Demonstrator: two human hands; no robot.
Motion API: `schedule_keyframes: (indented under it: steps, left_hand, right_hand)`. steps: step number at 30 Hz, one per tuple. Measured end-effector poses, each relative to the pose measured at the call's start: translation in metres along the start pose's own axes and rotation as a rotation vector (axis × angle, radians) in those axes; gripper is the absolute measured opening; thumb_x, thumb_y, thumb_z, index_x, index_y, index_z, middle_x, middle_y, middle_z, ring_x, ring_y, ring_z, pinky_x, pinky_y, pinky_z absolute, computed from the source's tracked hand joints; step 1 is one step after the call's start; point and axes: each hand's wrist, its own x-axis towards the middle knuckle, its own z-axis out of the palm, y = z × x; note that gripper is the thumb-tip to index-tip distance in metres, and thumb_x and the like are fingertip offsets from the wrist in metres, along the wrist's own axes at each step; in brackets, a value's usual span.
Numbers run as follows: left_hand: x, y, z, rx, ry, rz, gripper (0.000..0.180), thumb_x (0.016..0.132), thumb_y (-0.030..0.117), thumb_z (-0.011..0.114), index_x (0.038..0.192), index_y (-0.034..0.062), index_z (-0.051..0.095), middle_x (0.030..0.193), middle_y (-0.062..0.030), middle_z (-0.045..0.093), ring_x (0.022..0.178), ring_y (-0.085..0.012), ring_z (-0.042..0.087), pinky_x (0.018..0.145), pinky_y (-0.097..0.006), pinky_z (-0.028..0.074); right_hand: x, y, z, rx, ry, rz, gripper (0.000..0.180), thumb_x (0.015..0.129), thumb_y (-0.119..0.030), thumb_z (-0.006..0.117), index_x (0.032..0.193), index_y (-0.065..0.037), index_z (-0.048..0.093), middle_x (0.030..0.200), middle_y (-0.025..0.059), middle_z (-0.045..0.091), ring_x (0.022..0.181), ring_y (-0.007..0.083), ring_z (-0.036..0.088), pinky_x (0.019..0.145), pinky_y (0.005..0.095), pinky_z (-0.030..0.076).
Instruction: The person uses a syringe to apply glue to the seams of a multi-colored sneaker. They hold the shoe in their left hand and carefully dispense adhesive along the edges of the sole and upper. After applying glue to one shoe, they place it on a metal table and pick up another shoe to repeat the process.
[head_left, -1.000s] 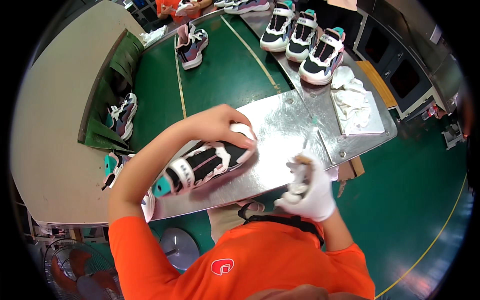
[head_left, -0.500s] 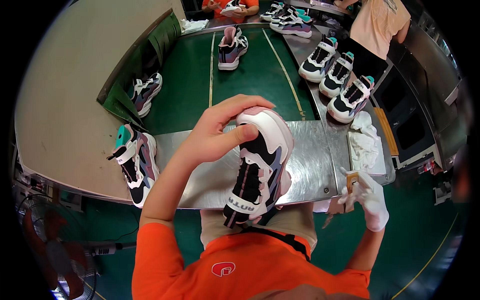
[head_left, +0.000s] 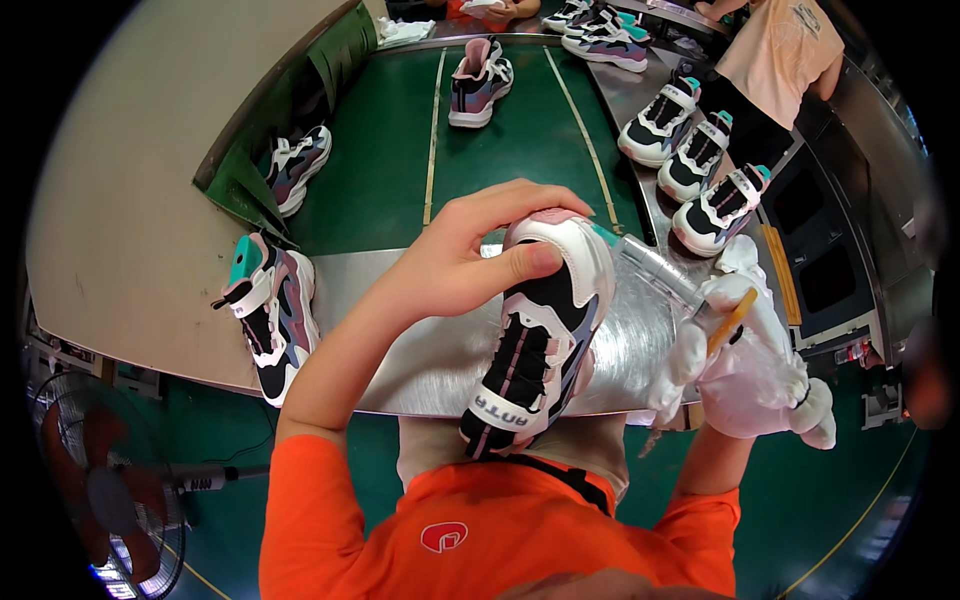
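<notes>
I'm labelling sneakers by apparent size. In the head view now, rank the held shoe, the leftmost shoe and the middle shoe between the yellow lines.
1. Held shoe
2. Leftmost shoe
3. Middle shoe
Nearness to the camera may enlarge the held shoe, so real sizes are unsure.

"What's at the green belt's (head_left: pixel 385 170) far left corner?"
"White cloth (head_left: pixel 403 31), crumpled; green flaps (head_left: pixel 335 65) hang along the left edge."
"And past the beige surface's (head_left: pixel 140 230) near left corner?"
"A caged fan (head_left: pixel 110 497), reddish-brown blades."
</notes>
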Motion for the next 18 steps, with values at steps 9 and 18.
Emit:
schedule_keyframes:
  steps: [9,18]
  left_hand:
    - [-0.002,0.000,0.000,0.023,0.015,0.067,0.043,0.088,0.031,0.066,0.120,0.0032,0.062,0.112,-0.0083,0.063,0.105,-0.0176,0.059,0.093,-0.031,0.044]
    - [-0.013,-0.013,-0.006,-0.174,0.091,-0.071,0.052,0.089,0.036,0.067,0.122,-0.0022,0.059,0.113,-0.0087,0.060,0.103,-0.0161,0.058,0.091,-0.029,0.045]
  right_hand:
    - [0.008,-0.004,0.006,0.016,-0.023,0.057,0.050,0.089,-0.014,0.061,0.126,0.012,0.041,0.081,0.0271,0.057,0.068,0.0423,0.064,0.056,0.0459,0.057]
    - [0.028,-0.011,0.000,-0.212,-0.053,0.181,0.071,0.086,-0.045,0.059,0.126,0.012,0.045,0.079,0.0290,0.056,0.059,0.0393,0.063,0.048,0.0393,0.055]
